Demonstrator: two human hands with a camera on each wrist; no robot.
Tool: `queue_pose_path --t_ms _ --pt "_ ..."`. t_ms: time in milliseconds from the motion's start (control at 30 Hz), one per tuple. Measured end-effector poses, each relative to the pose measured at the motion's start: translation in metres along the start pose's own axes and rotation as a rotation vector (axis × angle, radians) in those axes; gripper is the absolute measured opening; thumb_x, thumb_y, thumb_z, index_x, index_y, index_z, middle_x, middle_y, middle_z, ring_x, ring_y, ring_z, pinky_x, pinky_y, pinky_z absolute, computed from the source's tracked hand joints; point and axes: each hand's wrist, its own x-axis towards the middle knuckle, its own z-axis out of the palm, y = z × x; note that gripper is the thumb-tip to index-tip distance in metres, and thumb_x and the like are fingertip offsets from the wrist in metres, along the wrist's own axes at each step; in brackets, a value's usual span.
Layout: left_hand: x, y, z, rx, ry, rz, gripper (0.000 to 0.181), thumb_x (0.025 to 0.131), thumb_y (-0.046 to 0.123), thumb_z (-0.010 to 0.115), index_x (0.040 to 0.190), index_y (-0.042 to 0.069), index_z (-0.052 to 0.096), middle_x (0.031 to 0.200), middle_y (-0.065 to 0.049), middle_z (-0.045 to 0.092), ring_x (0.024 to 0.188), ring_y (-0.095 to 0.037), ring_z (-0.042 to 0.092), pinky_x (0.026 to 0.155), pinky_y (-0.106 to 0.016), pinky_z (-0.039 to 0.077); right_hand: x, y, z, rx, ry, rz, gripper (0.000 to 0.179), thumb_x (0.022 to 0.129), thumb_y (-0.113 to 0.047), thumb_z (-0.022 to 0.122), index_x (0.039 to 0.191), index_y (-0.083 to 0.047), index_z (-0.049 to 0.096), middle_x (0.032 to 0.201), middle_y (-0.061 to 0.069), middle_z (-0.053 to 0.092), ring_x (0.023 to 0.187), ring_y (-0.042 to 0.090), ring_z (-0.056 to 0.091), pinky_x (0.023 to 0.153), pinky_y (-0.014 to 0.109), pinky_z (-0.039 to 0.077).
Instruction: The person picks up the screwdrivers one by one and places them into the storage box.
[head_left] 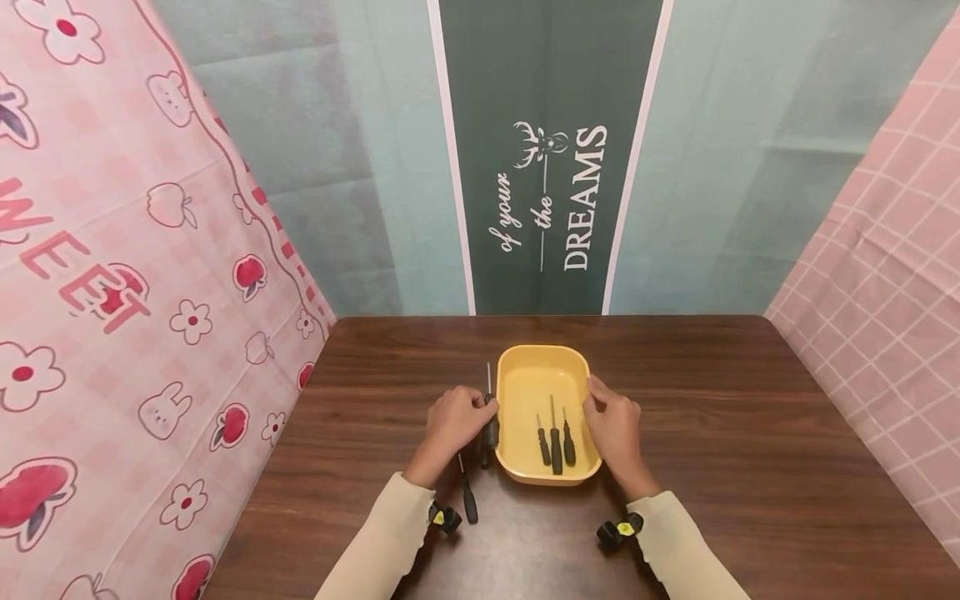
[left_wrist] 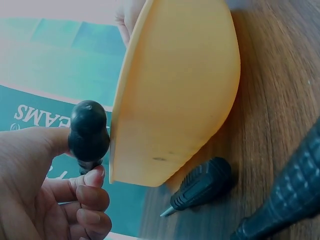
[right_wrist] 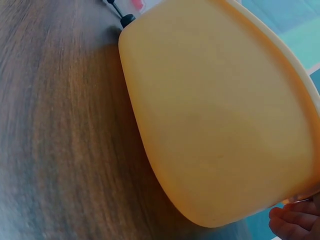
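Observation:
A yellow plastic tray (head_left: 536,367) stands on the table, with three small black-handled screwdrivers (head_left: 557,454) lying in it, tips pointing away from me. At its left side my left hand (head_left: 456,415) pinches a black screwdriver (left_wrist: 89,132) by the handle between thumb and fingers, close against the tray's rim. My right hand (head_left: 617,423) grips the tray's right rim; its fingers (right_wrist: 295,220) show only at the corner of the right wrist view. Below my left hand, another dark screwdriver (left_wrist: 205,182) lies on the table beside the tray. A further screwdriver (head_left: 469,502) lies nearer to me.
The brown wooden table (head_left: 697,417) extends to both sides of the tray. Behind it hangs a green cloth (head_left: 551,75) with white lettering. Pink patterned cloth (head_left: 187,367) borders the left, and a pink checked cloth (head_left: 892,250) the right.

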Motion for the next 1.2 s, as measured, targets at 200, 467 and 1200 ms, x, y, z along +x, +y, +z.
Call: queue_pose_path --t_ms 200,467,1200 --pt "0.001 0.003 0.002 0.019 0.006 0.018 0.044 0.089 0.043 0.06 0.053 0.022 0.048 0.048 0.01 0.038 0.05 -0.012 0.042 0.051 -0.03 0.034 -0.002 0.0 -0.001 0.0 -0.01 0.005 0.03 0.087 0.006 0.066 0.117 0.008 0.071 0.117 0.019 0.07 0.111 0.035 0.066 0.087 0.05 0.055" --pt "0.003 0.007 0.006 -0.003 0.005 0.034 0.043 0.088 0.041 0.061 0.053 0.021 0.045 0.048 0.011 0.035 0.049 -0.011 0.039 0.047 -0.028 0.031 -0.001 0.001 -0.001 -0.004 -0.003 0.003 0.03 0.087 0.006 0.066 0.117 0.008 0.071 0.116 0.02 0.07 0.111 0.036 0.066 0.086 0.05 0.055" --pt "0.005 0.019 0.012 -0.141 -0.038 0.074 0.043 0.089 0.03 0.061 0.052 0.02 0.042 0.045 0.012 0.031 0.042 -0.006 0.031 0.043 -0.022 0.027 -0.003 0.006 0.002 0.015 0.008 0.003 0.03 0.086 0.006 0.066 0.115 0.008 0.072 0.115 0.019 0.071 0.108 0.036 0.068 0.082 0.05 0.057"
